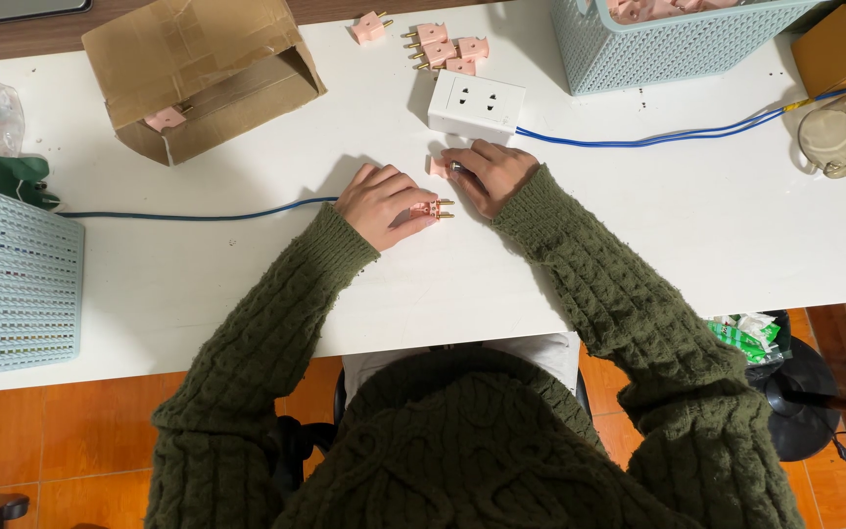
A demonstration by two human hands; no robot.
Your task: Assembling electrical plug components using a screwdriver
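My left hand [378, 202] rests on the white table [247, 284] and pinches a small pink plug [432, 209] whose brass pins point right. My right hand [493, 173] lies just beyond it, fingers curled over another pink piece [439, 167] with a small metal part at the fingertips. A white socket block [476, 103] with a blue cable [658, 136] stands right behind my right hand. Several more pink plugs [447, 52] lie in a loose group behind the block, and one lies apart [370, 27].
An open cardboard box [203, 73] lies on its side at the back left with a pink plug inside. Light blue baskets stand at the far left [12, 284] and back right [668, 44]. A glass jar [844, 137] sits at the right edge.
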